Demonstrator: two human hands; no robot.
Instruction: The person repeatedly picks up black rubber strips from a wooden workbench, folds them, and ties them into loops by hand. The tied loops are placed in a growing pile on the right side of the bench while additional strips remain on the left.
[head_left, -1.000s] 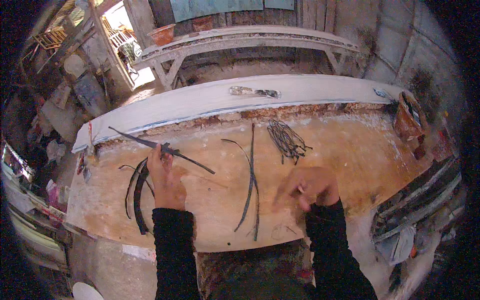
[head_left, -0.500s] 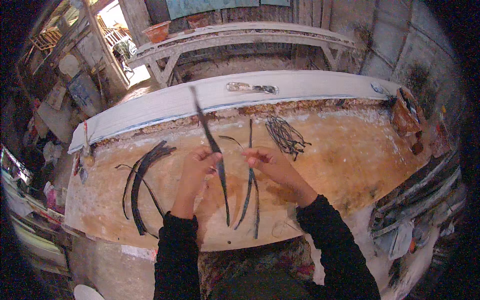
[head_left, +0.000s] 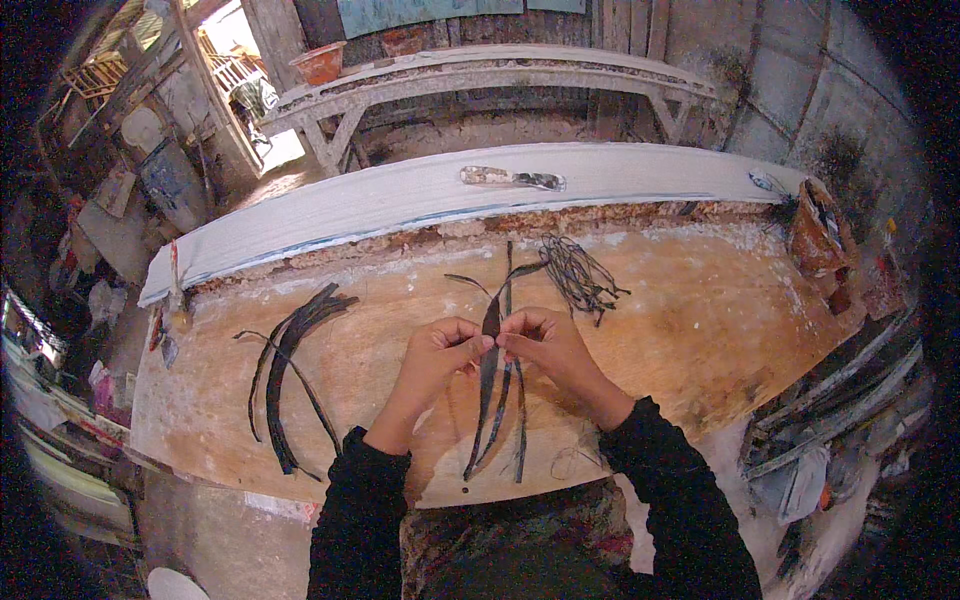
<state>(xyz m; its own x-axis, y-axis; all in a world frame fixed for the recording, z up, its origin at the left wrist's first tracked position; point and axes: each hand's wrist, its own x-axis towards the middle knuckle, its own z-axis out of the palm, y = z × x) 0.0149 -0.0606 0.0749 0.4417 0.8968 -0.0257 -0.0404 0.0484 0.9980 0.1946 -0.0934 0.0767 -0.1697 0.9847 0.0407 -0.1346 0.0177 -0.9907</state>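
Note:
Over the middle of the wooden tabletop [head_left: 680, 310], my left hand [head_left: 440, 355] and my right hand [head_left: 548, 348] nearly touch. Both pinch a dark, flat strip [head_left: 487, 395], which widens near the fingertips and tapers toward me. Its upper end bends off to the right. Other thin dark strips [head_left: 520, 440] lie beneath and beside it, partly hidden by my right hand. To the left rests a curved bundle of dark strips [head_left: 273, 400], with a thinner one crossing it. A loose tangle of thin black cords [head_left: 580, 272] sits beyond my right hand.
A raised white board [head_left: 350, 215] runs along the far edge, with a worn, flat-looking tool [head_left: 510, 178] on it. A brush [head_left: 174, 285] stands at the left corner. At the right end is a brown bag [head_left: 815, 235]. Behind stands a long bench [head_left: 500, 72] bearing an orange pot [head_left: 318, 64].
My hands have come together, the left moving right with the strip. The strip, upright and pinched by the left hand before, now bends right at its top and both hands pinch it.

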